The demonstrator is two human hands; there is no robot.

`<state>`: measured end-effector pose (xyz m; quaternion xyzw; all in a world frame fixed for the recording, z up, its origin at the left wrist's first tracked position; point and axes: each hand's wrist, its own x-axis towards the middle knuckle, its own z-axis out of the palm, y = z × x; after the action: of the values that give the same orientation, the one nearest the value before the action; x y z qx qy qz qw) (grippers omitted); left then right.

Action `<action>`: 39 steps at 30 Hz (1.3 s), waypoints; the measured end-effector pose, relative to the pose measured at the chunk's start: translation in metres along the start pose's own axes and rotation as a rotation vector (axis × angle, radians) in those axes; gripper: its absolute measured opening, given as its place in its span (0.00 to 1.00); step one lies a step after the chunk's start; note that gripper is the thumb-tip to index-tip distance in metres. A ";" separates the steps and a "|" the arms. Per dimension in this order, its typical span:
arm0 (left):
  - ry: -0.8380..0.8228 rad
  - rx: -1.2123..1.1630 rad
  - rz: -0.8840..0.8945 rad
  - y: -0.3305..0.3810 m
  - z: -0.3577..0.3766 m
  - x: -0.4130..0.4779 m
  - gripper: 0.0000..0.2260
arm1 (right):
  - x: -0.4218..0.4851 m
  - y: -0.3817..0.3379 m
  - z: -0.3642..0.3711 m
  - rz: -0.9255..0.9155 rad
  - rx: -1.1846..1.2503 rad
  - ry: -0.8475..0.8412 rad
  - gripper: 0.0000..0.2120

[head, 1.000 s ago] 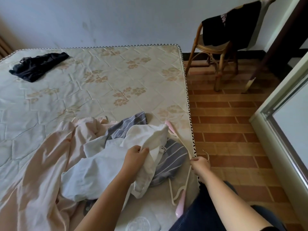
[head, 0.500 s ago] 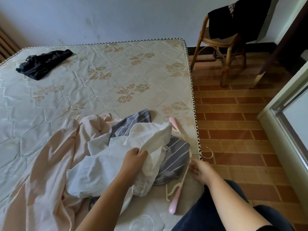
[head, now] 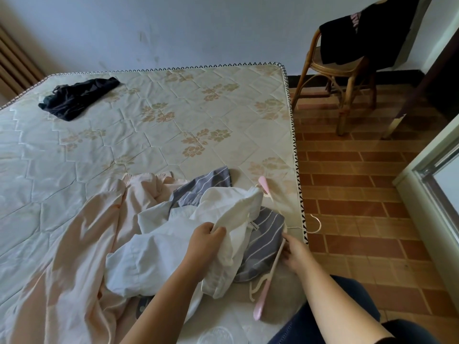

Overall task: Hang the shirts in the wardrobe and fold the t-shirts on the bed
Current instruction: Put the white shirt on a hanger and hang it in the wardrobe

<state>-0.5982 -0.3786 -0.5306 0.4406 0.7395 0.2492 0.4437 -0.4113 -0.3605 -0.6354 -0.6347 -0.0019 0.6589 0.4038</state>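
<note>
Near right on the bed (head: 173, 108), left hand (head: 206, 242) grip pinches white shirt (head: 231, 204) atop the heap (head: 82, 232); right hand (head: 296, 254) touches hanger (head: 267, 286), grip indeterminate. Rattan chair (head: 344, 115) far right, tiled floor (head: 360, 194).

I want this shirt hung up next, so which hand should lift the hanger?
Right. The right hand touches the hanger by the mattress edge; the left hand is gripping the white shirt.

Left hand (head: 203, 242) gripping white shirt (head: 231, 207) on bed (head: 173, 108), right hand (head: 296, 252) holding pink hanger (head: 264, 291)
</note>
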 end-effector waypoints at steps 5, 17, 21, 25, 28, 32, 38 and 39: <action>0.008 0.013 0.028 0.002 -0.001 0.003 0.12 | -0.001 -0.016 0.010 -0.249 -0.140 0.098 0.12; 0.115 0.054 0.232 0.034 -0.033 0.013 0.09 | -0.074 -0.081 0.050 -0.885 -0.504 0.056 0.04; 0.196 0.132 0.361 0.064 -0.057 0.017 0.08 | -0.107 -0.109 0.061 -1.082 -0.653 -0.022 0.14; 0.214 0.199 0.423 0.089 -0.087 0.022 0.06 | -0.137 -0.133 0.072 -1.239 -0.726 -0.063 0.19; 0.241 0.226 0.429 0.099 -0.108 0.029 0.07 | -0.151 -0.144 0.077 -1.321 -0.757 -0.056 0.22; 0.304 0.233 0.389 0.102 -0.129 0.040 0.05 | -0.154 -0.153 0.077 -1.397 -0.752 -0.006 0.25; 0.238 -0.084 0.193 0.097 -0.148 0.048 0.09 | -0.148 -0.154 0.076 -1.374 -0.780 -0.051 0.26; 0.240 -0.135 0.171 0.096 -0.150 0.049 0.08 | -0.147 -0.153 0.076 -1.372 -0.802 -0.055 0.25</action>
<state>-0.6990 -0.2860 -0.4070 0.4383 0.7286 0.3860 0.3580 -0.4132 -0.2967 -0.4188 -0.5725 -0.6393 0.2278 0.4600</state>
